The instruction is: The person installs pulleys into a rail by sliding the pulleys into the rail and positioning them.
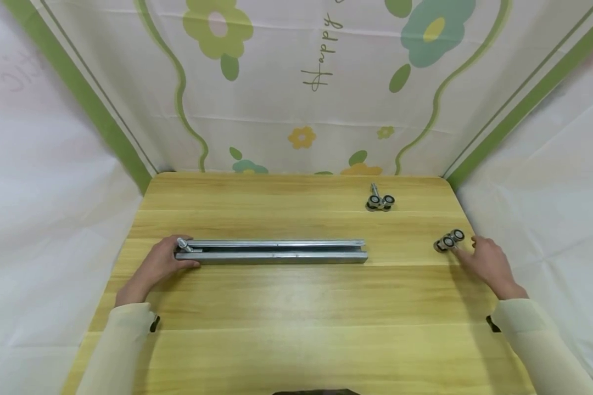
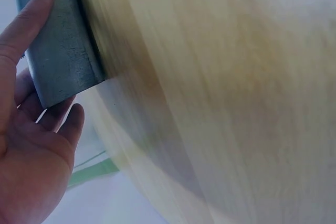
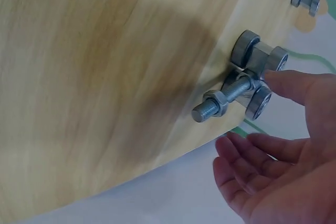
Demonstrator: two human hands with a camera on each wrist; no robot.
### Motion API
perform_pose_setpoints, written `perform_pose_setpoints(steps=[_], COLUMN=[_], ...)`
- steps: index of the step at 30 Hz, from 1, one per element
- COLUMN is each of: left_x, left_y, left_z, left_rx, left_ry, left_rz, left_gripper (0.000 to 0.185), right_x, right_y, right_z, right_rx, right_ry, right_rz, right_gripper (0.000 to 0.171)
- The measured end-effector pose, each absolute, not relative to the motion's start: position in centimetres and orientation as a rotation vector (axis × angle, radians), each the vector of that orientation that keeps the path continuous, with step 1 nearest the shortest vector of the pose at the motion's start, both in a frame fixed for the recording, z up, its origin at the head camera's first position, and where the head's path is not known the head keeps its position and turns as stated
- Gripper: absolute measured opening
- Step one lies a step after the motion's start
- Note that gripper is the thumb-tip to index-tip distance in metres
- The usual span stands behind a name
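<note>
The roller carriage (image 1: 449, 241) lies just beyond and to the left of the right hand (image 1: 486, 262), near the bench's right edge. The right wrist view shows the index fingertip (image 3: 273, 80) touching one of its wheels while the other fingers stay spread and relaxed; nothing is gripped. The carriage rests on its side with its threaded bolt (image 3: 220, 102), nut on, pointing back toward the person and a little inward, so the long axis runs roughly front to back rather than along the rail.

The metal rail (image 1: 272, 251) lies well apart to the left, its length running side to side across the middle of the bench (image 1: 296, 307). The left hand (image 1: 159, 264) holds the rail's left end, thumb along one face and fingers curled under it (the left wrist view is blurred, but the grip reads clearly enough). The rail's open right end faces the carriage across a bare stretch of wood, and the right hand is much the nearer of the two.

A second roller carriage (image 1: 380, 201) sits farther back, its bolt pointing away, apart from both hands.

The bench is pale, smooth wood. Around it hang white sheets and a backdrop (image 1: 296, 82) with green stripes and printed flowers.
</note>
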State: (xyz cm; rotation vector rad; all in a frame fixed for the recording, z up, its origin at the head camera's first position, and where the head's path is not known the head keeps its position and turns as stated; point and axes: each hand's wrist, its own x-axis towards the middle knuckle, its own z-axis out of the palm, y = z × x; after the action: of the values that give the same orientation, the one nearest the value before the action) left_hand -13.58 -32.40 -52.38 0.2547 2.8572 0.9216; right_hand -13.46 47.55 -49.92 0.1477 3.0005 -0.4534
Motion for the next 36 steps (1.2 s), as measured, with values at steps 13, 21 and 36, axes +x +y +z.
perform_pose_setpoints(steps=[13,21,36], left_x=[-13.7,-13.5,-13.5], left_y=[-32.5,-32.2,-32.3], left_z=[-52.5,-52.2,-52.5], left_rx=[0.23,0.214,0.209], left_ry=[2.848,2.838,2.822], left_rz=[0.953,0.959,0.969], left_gripper=[0.071,0.072,0.068], right_x=[-14.2,-14.4,-14.0], right_y=[47.5,47.4,47.4], right_z=[-51.5,-52.5,-52.7], right_rx=[0.09,0.085,0.052], right_ry=[3.011,3.05,3.119], right_rz=[-0.434,-0.445,-0.438], right_gripper=[0.048,0.035,0.024])
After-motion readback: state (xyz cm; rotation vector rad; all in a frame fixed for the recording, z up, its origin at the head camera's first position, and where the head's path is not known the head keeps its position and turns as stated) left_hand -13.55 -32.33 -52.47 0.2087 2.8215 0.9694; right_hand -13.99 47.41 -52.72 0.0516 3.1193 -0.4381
